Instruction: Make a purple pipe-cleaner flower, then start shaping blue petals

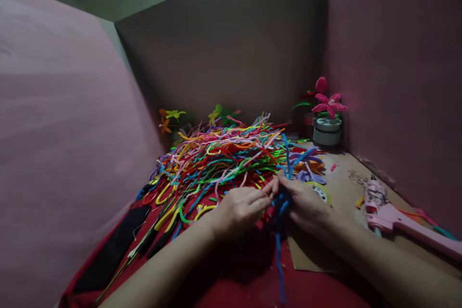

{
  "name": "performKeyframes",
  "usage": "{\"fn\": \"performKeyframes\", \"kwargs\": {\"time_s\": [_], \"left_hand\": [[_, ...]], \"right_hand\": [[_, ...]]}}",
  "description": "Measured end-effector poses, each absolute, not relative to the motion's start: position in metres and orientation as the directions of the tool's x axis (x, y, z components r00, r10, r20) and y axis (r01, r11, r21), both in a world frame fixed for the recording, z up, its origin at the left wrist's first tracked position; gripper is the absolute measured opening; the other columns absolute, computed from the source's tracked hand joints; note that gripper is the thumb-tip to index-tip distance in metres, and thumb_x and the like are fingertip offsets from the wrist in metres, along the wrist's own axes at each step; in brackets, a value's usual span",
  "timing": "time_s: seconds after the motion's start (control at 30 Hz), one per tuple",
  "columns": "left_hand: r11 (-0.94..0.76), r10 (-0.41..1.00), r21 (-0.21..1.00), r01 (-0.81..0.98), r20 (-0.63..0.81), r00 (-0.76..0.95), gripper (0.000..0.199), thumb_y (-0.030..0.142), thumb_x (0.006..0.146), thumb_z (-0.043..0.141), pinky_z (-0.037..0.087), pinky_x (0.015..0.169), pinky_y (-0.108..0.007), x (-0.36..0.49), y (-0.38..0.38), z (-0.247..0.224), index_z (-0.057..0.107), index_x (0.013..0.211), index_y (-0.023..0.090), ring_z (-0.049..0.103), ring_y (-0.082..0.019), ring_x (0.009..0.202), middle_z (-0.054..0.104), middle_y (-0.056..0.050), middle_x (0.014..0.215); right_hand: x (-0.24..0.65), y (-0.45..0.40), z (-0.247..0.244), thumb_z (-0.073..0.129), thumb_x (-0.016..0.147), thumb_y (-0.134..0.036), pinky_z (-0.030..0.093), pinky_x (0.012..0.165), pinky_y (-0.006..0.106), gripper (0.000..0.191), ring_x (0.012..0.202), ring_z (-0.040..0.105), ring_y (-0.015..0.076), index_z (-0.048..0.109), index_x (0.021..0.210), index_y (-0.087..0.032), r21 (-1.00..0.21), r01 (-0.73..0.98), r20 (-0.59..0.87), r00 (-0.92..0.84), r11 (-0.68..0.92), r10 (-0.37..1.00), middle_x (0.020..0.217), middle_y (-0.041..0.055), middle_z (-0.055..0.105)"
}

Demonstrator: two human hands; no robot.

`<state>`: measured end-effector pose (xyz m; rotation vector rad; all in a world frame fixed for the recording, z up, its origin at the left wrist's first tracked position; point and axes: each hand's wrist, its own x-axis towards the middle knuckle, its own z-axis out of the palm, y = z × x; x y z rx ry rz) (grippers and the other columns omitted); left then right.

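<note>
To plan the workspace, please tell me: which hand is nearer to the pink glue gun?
Right. The right hand, at the blue stems, is left of the pink glue gun; the left hand is farther left.

The left hand (240, 209)'s fingertips blur against the blue pipe cleaners (283, 206), so their exact hold cannot be told. The right hand (306, 202) partly covers a yellow-rimmed roll (320, 192). The glue gun (382, 219)'s handle runs off the right edge. The pile (231, 151) hides the lower parts of the yellow flowers (175, 114).
</note>
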<state>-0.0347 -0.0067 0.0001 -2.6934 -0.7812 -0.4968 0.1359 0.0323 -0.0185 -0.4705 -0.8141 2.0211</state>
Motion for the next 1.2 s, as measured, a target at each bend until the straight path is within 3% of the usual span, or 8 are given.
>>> {"fn": "performKeyframes", "kwargs": {"time_s": [0.07, 0.2, 0.37, 0.43, 0.67, 0.9, 1.1, 1.2], "left_hand": [[-0.738, 0.561, -0.138, 0.661, 0.419, 0.714, 0.022, 0.01, 0.082, 0.04, 0.044, 0.065, -0.026, -0.051, 0.005, -0.005, 0.052, 0.1, 0.014, 0.054, -0.014, 0.073, 0.059, -0.006, 0.083], [-0.577, 0.721, -0.096, 0.811, 0.407, 0.561, 0.022, 0.012, 0.079, 0.044, 0.046, 0.073, -0.028, -0.091, 0.03, -0.007, 0.055, 0.097, 0.018, 0.056, -0.016, 0.083, 0.058, -0.006, 0.089], [-0.456, 0.849, 0.227, 0.86, 0.402, 0.344, 0.024, 0.013, 0.072, 0.053, 0.047, 0.075, -0.026, -0.121, 0.043, 0.003, 0.057, 0.096, 0.019, 0.056, -0.014, 0.086, 0.058, -0.003, 0.094], [-0.428, 0.864, 0.274, 0.861, 0.403, 0.302, 0.02, 0.013, 0.074, 0.049, 0.047, 0.071, -0.025, -0.124, 0.045, 0.007, 0.058, 0.092, 0.016, 0.058, -0.013, 0.08, 0.06, -0.002, 0.088], [-0.433, 0.842, 0.195, 0.88, 0.436, 0.318, 0.019, 0.014, 0.08, 0.043, 0.045, 0.072, -0.024, -0.094, 0.045, 0.013, 0.06, 0.088, 0.018, 0.057, -0.012, 0.08, 0.061, -0.003, 0.087], [-0.306, 0.879, -0.202, 0.93, 0.316, 0.358, 0.016, 0.007, 0.073, 0.049, 0.044, 0.071, -0.029, -0.078, 0.044, 0.017, 0.061, 0.075, 0.018, 0.05, -0.02, 0.087, 0.057, -0.008, 0.086], [-0.221, 0.88, -0.175, 0.959, 0.389, 0.274, 0.014, 0.013, 0.079, 0.044, 0.044, 0.066, -0.027, -0.097, 0.04, 0.021, 0.057, 0.076, 0.017, 0.05, -0.018, 0.085, 0.054, -0.008, 0.089], [-0.289, 0.838, 0.082, 0.954, 0.503, 0.21, 0.011, 0.019, 0.08, 0.046, 0.043, 0.071, -0.026, -0.1, 0.043, 0.037, 0.055, 0.073, 0.016, 0.052, -0.014, 0.082, 0.054, -0.005, 0.088]], "right_hand": [[0.138, 0.033, -0.013, 0.062, 0.074, -0.04, 0.042, 0.052, 0.022, 0.033, 0.051, 0.05, 0.0088, 0.056, 0.056, -0.013, -0.648, -0.67, 0.004, -0.478, -0.362, 0.878, 0.056, 0.0012, 0.056], [0.142, 0.031, -0.006, 0.055, 0.079, -0.039, 0.038, 0.043, 0.023, 0.031, 0.039, 0.041, 0.0084, 0.054, 0.059, -0.016, -0.614, -0.682, 0.046, -0.535, -0.398, 0.844, 0.044, -0.0022, 0.047], [0.143, 0.03, -0.009, 0.051, 0.082, -0.039, 0.024, 0.032, 0.018, 0.026, 0.03, 0.021, 0.0044, 0.058, 0.07, -0.016, -0.615, -0.624, 0.026, -0.627, -0.482, 0.779, 0.038, -0.0069, 0.035], [0.144, 0.03, -0.01, 0.05, 0.082, -0.039, 0.023, 0.031, 0.017, 0.027, 0.03, 0.019, 0.0039, 0.058, 0.071, -0.016, -0.621, -0.621, 0.028, -0.627, -0.478, 0.779, 0.038, -0.0072, 0.034], [0.144, 0.032, -0.011, 0.049, 0.082, -0.044, 0.023, 0.031, 0.017, 0.031, 0.031, 0.02, 0.0038, 0.059, 0.073, -0.016, -0.633, -0.611, 0.03, -0.633, -0.476, 0.774, 0.039, -0.007, 0.034], [0.144, 0.034, -0.012, 0.05, 0.082, -0.038, 0.022, 0.031, 0.017, 0.026, 0.031, 0.019, 0.004, 0.059, 0.074, -0.015, -0.628, -0.617, 0.04, -0.634, -0.474, 0.773, 0.04, -0.0069, 0.034], [0.143, 0.031, -0.011, 0.05, 0.081, -0.043, 0.022, 0.031, 0.017, 0.03, 0.031, 0.019, 0.004, 0.059, 0.074, -0.015, -0.637, -0.611, 0.04, -0.635, -0.47, 0.772, 0.039, -0.0076, 0.033], [0.142, 0.032, -0.013, 0.053, 0.08, -0.042, 0.022, 0.032, 0.018, 0.028, 0.031, 0.019, 0.0038, 0.059, 0.074, -0.015, -0.641, -0.608, 0.034, -0.632, -0.468, 0.774, 0.039, -0.0079, 0.033]]}}
